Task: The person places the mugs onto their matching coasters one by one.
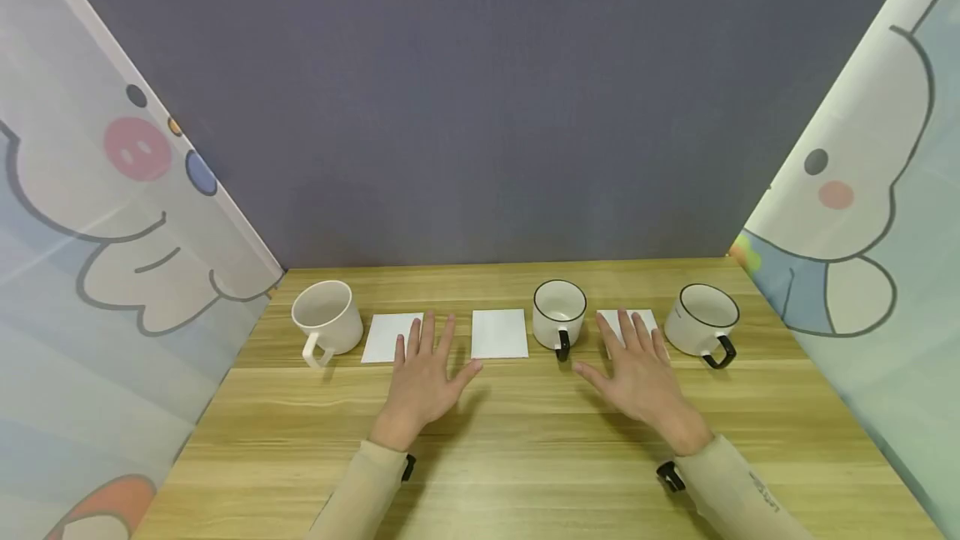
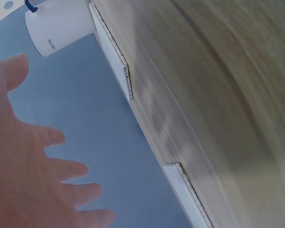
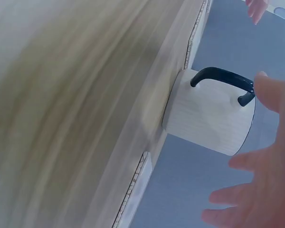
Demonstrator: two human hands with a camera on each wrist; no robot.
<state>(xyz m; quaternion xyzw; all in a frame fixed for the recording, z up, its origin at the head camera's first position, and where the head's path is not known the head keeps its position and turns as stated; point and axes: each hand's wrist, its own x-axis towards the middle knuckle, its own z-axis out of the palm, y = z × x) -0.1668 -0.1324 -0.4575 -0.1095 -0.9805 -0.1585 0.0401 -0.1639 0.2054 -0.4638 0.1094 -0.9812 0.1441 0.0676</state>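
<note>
My left hand (image 1: pixel 422 377) hovers with spread, straight fingers over the table, its fingertips near a white square tile (image 1: pixel 390 338). My right hand (image 1: pixel 640 373) is likewise spread, partly covering another white tile (image 1: pixel 617 325). Between the hands lie a middle white tile (image 1: pixel 499 334) and a white mug (image 1: pixel 558 315) with black rim and black handle. In the right wrist view that mug (image 3: pixel 211 114) appears close to the thumb, with no visible grip on it. Farther right stands a second black-handled mug (image 1: pixel 699 323); at far left, an all-white mug (image 1: pixel 330 323).
The wooden table (image 1: pixel 517 457) runs back to a grey-blue panel (image 1: pixel 495 107). Cartoon-printed curtains hang at the left (image 1: pixel 90 215) and the right (image 1: pixel 877 190). A dark wrist device (image 1: pixel 670 476) shows at the right sleeve.
</note>
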